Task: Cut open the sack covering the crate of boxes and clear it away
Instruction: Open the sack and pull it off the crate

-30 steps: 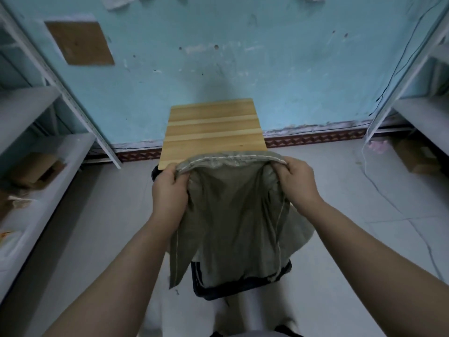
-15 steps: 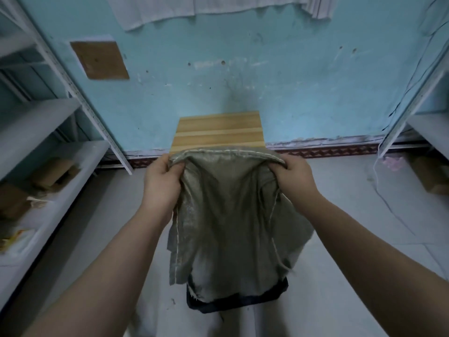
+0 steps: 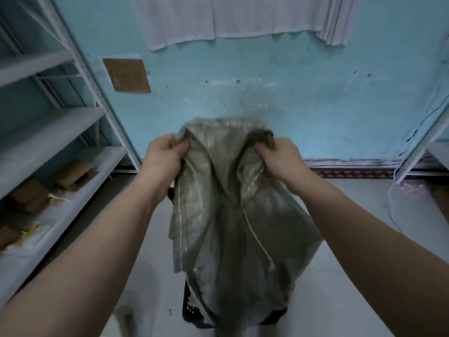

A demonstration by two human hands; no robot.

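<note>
Gripping the sack [image 3: 230, 227] by its upper edge, we hold it up in front of us, between ourselves and the far wall [image 3: 315, 105]. Our left hand [image 3: 165, 154] has fingers and thumb curled round a bunched fold at the sack's left corner. Our right hand [image 3: 279, 154] clenches a fold at the right corner, so both hands are grasping fabric.

The sack is grey-green and woven, hanging slack from the two hands. A pale stitched seam runs down its left edge and a pale cord trails down its middle. Any print on it is lost in blur. Its lower end drapes over a dark plastic crate [image 3: 192, 310] on the floor [image 3: 340, 263] near us — only a perforated wall and part of the rim show, and the sack hides what is inside.

On the pale blue wall, far left, sits a brown panel [image 3: 126, 75], its marks too blurred to read. A white cloth [image 3: 218, 18] hangs along the top. Grey metal shelving [image 3: 48, 132] stands at the left with brown cardboard boxes [image 3: 73, 171] on a lower shelf.
</note>
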